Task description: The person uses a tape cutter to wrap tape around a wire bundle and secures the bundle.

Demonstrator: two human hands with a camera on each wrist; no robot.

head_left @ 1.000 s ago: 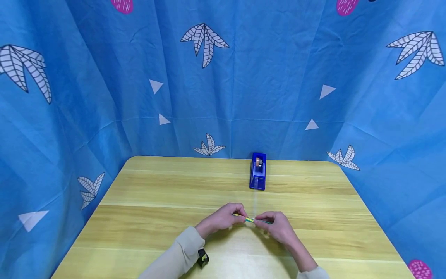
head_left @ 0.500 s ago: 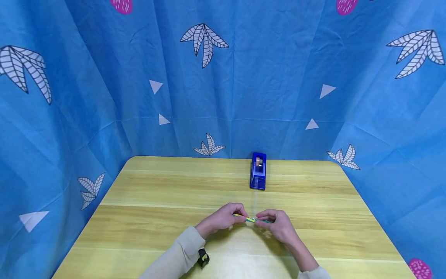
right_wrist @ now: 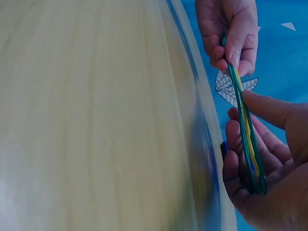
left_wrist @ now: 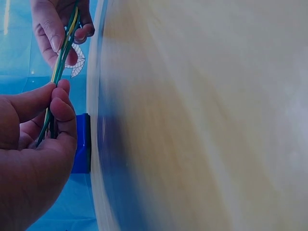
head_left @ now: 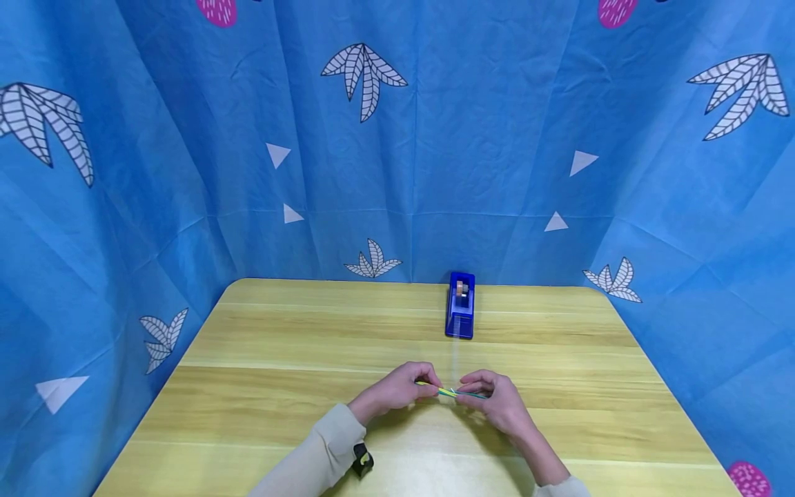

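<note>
A slim bundle of green and yellow wires (head_left: pixel 446 392) spans the gap between both hands, over the front middle of the table. My left hand (head_left: pixel 402 388) pinches its left part between thumb and fingers. At the other end, my right hand (head_left: pixel 499 403) has its thumb against the bundle, fingers curled underneath, as the right wrist view shows along the wires (right_wrist: pixel 246 127). A clear strip of tape (head_left: pixel 456 359) runs from the blue tape dispenser (head_left: pixel 460 326) down to the bundle, its near end between the two hands. The left palm partly hides one wire end.
The dispenser stands near the back edge of the wooden table (head_left: pixel 298 345), straight ahead of the hands. A blue patterned curtain (head_left: pixel 472 138) hangs behind and at both sides. A small black item (head_left: pixel 362 460) shows beside the left sleeve.
My right fingers have eased slightly up and right along the wires, so more of the bundle shows between the hands. The left hand and the dispenser have stayed put.
</note>
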